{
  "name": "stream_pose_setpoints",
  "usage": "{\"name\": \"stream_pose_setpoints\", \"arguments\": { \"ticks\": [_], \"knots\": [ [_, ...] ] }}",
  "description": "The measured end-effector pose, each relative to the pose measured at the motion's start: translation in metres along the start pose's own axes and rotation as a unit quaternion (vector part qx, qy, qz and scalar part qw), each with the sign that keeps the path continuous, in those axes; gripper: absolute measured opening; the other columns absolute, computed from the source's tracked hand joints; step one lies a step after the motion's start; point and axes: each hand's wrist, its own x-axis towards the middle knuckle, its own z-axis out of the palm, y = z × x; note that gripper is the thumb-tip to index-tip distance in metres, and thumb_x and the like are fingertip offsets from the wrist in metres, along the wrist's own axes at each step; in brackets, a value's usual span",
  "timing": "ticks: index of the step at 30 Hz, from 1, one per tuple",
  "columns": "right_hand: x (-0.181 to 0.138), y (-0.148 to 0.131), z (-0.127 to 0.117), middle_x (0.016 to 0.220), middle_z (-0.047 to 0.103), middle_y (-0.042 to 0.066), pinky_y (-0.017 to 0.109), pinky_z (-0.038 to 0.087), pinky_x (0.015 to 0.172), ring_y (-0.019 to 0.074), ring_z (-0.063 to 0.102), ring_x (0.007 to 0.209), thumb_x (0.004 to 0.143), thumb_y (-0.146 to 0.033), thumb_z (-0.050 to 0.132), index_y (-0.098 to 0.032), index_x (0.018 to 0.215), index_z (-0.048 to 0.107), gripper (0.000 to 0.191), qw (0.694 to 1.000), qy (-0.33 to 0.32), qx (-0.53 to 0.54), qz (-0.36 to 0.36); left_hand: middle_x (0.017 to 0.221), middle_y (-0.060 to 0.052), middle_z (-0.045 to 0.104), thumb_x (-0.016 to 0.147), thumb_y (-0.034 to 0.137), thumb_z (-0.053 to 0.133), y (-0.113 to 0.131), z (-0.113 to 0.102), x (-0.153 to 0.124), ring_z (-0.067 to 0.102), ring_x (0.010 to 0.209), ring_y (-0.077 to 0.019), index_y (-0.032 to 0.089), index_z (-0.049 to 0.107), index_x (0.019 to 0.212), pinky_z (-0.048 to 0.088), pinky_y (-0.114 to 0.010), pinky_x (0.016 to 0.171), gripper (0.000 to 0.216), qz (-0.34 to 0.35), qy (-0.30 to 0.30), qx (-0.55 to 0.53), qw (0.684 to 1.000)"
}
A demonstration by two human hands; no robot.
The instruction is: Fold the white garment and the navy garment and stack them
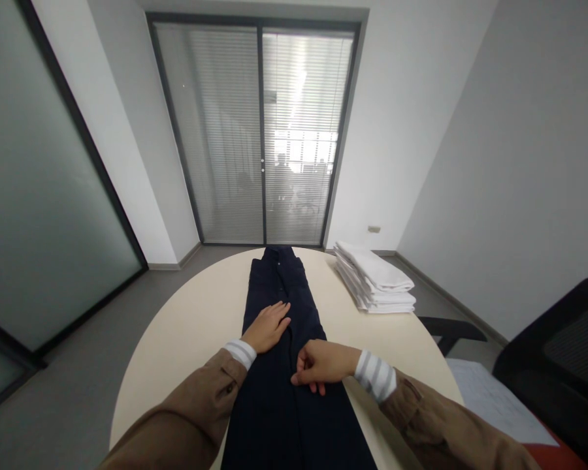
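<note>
A dark navy shirt (269,405) lies lengthwise on the round table, its sides tucked in to a long narrow shape. The collar end, with a small button, points to the far edge, and the near end runs out of view at the bottom. My left hand (268,326) rests on the cloth with its fingers stretched out flat, left of the front opening. Lower and to the right, my right hand (326,363) has thumb and forefinger pinched at the front edge of the shirt, the other fingers curled.
The cream round table (186,339) carries a stack of folded white cloths (372,277) at its far right. A black chair (558,352) stands at the right, with white papers (500,398) and something red beside it. Beyond are glass doors (262,130) with blinds.
</note>
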Motion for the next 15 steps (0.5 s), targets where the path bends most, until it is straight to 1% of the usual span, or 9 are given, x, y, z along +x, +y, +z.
{"name": "stream_pose_setpoints", "arguments": {
  "ticks": [3,5,7,9,10,12,14,15],
  "knots": [
    [-0.004,-0.006,0.007,0.064,0.067,-0.001,0.019,0.047,0.054,0.0097,0.062,0.052,0.081,-0.051,0.064,-0.016,0.077,0.069,0.036,0.998,0.043,-0.027,0.022,0.152,-0.011,0.045,0.102,0.039,0.038,0.0,0.001,0.0,0.035,0.144,-0.0233,0.019,0.044,0.147,0.028,-0.046,0.119,0.05,0.007,0.0,0.014,1.0],
    [-0.007,-0.011,0.015,0.064,0.069,0.001,0.02,0.046,0.055,0.013,0.065,0.056,0.079,-0.055,0.064,-0.017,0.076,0.071,0.038,0.992,0.093,-0.084,0.033,0.152,-0.011,0.044,0.101,0.039,0.042,0.0,0.001,-0.001,0.034,0.145,-0.0239,0.019,0.044,0.148,0.029,-0.047,0.118,0.05,0.011,-0.002,0.025,1.0],
    [-0.011,-0.017,0.023,0.068,0.072,0.004,0.023,0.047,0.059,0.0175,0.069,0.065,0.077,-0.05,0.065,-0.019,0.077,0.074,0.032,0.974,0.153,-0.163,0.036,0.153,-0.011,0.044,0.099,0.039,0.046,0.001,0.001,-0.001,0.034,0.145,-0.0245,0.019,0.042,0.148,0.029,-0.046,0.118,0.053,0.013,-0.003,0.036,0.999],
    [-0.016,-0.022,0.028,0.075,0.075,0.007,0.026,0.047,0.061,0.022,0.071,0.073,0.074,-0.043,0.066,-0.021,0.079,0.076,0.025,0.953,0.187,-0.234,0.038,0.153,-0.011,0.044,0.098,0.04,0.048,0.002,0.001,-0.001,0.034,0.145,-0.025,0.018,0.042,0.149,0.029,-0.046,0.119,0.055,0.015,-0.007,0.044,0.999],
    [-0.019,-0.023,0.029,0.078,0.076,0.008,0.027,0.047,0.062,0.0238,0.071,0.075,0.073,-0.041,0.066,-0.021,0.079,0.077,0.024,0.947,0.188,-0.258,0.038,0.152,-0.011,0.044,0.098,0.041,0.047,0.002,0.001,-0.001,0.034,0.145,-0.0252,0.018,0.042,0.149,0.029,-0.046,0.119,0.056,0.016,-0.009,0.046,0.999],
    [-0.026,-0.026,0.029,0.079,0.076,0.009,0.028,0.047,0.061,0.0255,0.072,0.076,0.075,-0.044,0.063,-0.021,0.08,0.078,0.027,0.947,0.161,-0.275,0.035,0.152,-0.01,0.044,0.099,0.042,0.044,0.003,0.0,-0.001,0.033,0.145,-0.025,0.018,0.042,0.149,0.029,-0.046,0.119,0.055,0.019,-0.012,0.049,0.999],
    [-0.031,-0.026,0.025,0.078,0.076,0.009,0.029,0.047,0.061,0.0255,0.072,0.075,0.08,-0.052,0.059,-0.021,0.08,0.077,0.036,0.953,0.134,-0.269,0.026,0.153,-0.01,0.044,0.101,0.042,0.041,0.004,0.0,-0.001,0.032,0.146,-0.0245,0.019,0.041,0.149,0.029,-0.046,0.118,0.054,0.022,-0.012,0.051,0.998],
    [-0.032,-0.024,0.023,0.078,0.076,0.01,0.029,0.047,0.062,0.0256,0.072,0.075,0.083,-0.057,0.056,-0.021,0.081,0.077,0.041,0.954,0.134,-0.266,0.026,0.153,-0.011,0.043,0.101,0.043,0.04,0.004,0.0,-0.001,0.032,0.146,-0.0243,0.018,0.041,0.149,0.029,-0.046,0.118,0.054,0.021,-0.011,0.053,0.998]
  ]
}}
